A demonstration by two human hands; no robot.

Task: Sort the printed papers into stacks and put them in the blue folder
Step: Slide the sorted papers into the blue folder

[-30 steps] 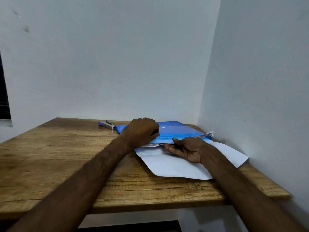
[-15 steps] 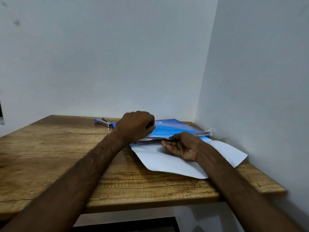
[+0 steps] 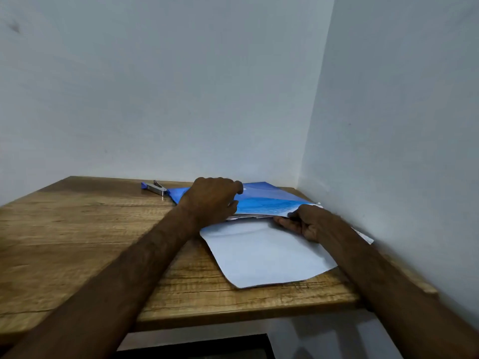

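Note:
The blue folder (image 3: 269, 200) lies at the back right of the wooden table (image 3: 77, 229), near the corner of the walls. A thin stack of printed papers (image 3: 246, 217) shows at its near edge, tucked under the blue cover. My left hand (image 3: 211, 199) grips the folder's left near edge, fingers curled over the cover. My right hand (image 3: 304, 222) holds the folder's right near corner, thumb on top and fingers underneath. A large white sheet (image 3: 264, 252) lies flat in front of the folder, partly under my right forearm.
A small stapler (image 3: 155, 187) with a blue end lies at the back of the table, just left of the folder. White walls close off the back and the right side. The table's front edge runs below my forearms.
My right hand slid right along the folder's near edge to its corner. My left hand stays on the left edge. The view shifted slightly.

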